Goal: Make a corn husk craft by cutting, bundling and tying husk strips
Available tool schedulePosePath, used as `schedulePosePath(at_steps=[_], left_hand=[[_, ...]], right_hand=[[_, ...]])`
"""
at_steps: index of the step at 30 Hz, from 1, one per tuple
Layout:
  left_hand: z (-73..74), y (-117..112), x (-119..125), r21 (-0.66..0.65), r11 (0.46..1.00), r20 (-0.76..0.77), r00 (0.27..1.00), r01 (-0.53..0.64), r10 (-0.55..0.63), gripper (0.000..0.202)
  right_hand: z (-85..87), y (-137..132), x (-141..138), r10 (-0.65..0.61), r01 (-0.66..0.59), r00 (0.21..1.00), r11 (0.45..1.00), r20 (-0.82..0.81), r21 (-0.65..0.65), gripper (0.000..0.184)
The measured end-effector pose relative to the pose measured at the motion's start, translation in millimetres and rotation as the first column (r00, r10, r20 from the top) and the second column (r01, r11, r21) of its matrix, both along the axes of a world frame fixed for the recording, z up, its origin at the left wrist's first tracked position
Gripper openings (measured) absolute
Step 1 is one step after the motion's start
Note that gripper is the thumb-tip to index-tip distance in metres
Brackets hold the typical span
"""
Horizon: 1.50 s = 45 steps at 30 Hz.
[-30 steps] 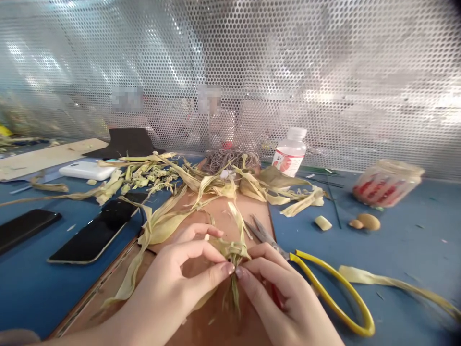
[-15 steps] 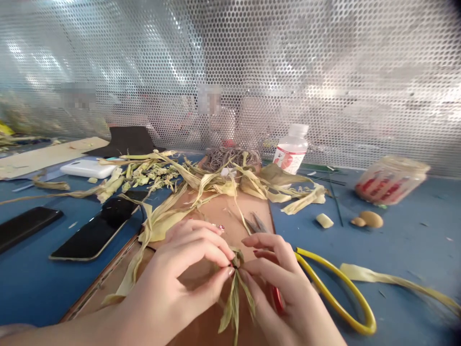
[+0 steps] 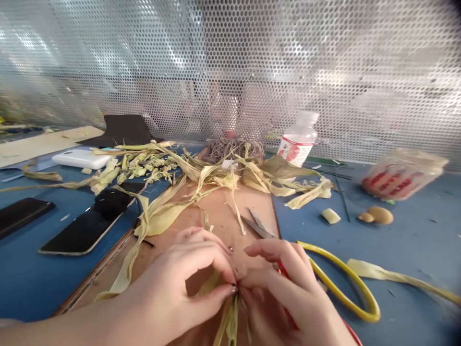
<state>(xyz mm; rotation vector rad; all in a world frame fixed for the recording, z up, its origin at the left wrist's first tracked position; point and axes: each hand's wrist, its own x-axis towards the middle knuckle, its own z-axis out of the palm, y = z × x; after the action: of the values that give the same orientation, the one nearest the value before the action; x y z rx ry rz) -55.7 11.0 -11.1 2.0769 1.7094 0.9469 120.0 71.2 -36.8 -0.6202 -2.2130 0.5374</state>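
My left hand (image 3: 201, 278) pinches the bound top of a small bundle of dried husk strips (image 3: 230, 319), low in the middle of the view. My right hand (image 3: 284, 283) meets it there, thumb and forefinger closed on the same spot. Something thin and dark shows at the fingertips; its kind is unclear. The strips hang down toward me, partly hidden by the fingers. Beneath my right hand lie scissors (image 3: 260, 227), blades open and pointing away, with red and yellow on the handles. A brown board (image 3: 219, 216) is under both hands.
Dried husks (image 3: 209, 180) spread across the board's far end before a tangle of grey string (image 3: 230, 150). To the left lie two phones (image 3: 91, 223) and a white case (image 3: 81, 158). On the right stand a white bottle (image 3: 297, 144) and a tilted jar (image 3: 403, 175). Perforated metal (image 3: 230, 57) closes the back.
Both hands have moved slightly lower in view, still pinching the husk bundle. The bundle's upper tuft is now hidden behind the fingers. The view has shifted a little.
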Motion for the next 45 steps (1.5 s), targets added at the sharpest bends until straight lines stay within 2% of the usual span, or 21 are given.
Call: schedulePosePath(at_steps=[5,12,16,23,29,34,41,45], left_hand=[[-3.7,-0.4,-2.0,-0.122,0.992,0.021,0.999,-0.032,0.034,0.008],[-2.7,0.5,-2.8,-0.154,0.988,0.02,0.999,-0.034,0.037,0.008],[-1.0,1.1,-2.9,-0.161,0.986,0.006,0.999,-0.038,0.039,0.009],[0.6,2.6,-2.5,-0.192,0.979,0.032,0.997,-0.067,0.074,0.006],[-3.7,8.0,-4.3,-0.259,0.962,0.116,0.986,-0.089,0.122,0.007],[-3.9,12.6,-4.1,-0.332,0.938,0.196,0.966,-0.099,0.171,0.011],[-0.9,17.8,-2.9,-0.365,0.927,0.261,0.946,-0.09,0.194,0.014],[0.4,22.5,-2.2,-0.396,0.915,0.303,0.931,-0.074,0.206,0.015]], right_hand=[[-5.2,1.8,-0.9,0.053,-0.051,0.998,0.996,0.03,-0.078,0.019],[-4.0,1.5,-1.2,0.059,-0.057,0.998,0.991,0.012,-0.124,0.016],[-4.7,2.5,-2.8,0.055,-0.058,0.998,0.978,-0.021,-0.202,0.014],[-3.4,4.6,-3.6,0.098,-0.108,0.994,0.913,-0.045,-0.394,0.015],[-7.0,11.0,-6.3,0.027,-0.073,0.995,0.856,-0.097,-0.512,0.014],[-10.3,18.0,-6.6,0.011,-0.06,0.995,0.856,-0.098,-0.513,0.012],[-2.7,15.9,-6.9,-0.018,-0.028,0.997,0.851,-0.081,-0.525,0.014],[0.6,16.0,-7.3,0.002,-0.015,1.0,0.894,-0.029,-0.448,0.015]])
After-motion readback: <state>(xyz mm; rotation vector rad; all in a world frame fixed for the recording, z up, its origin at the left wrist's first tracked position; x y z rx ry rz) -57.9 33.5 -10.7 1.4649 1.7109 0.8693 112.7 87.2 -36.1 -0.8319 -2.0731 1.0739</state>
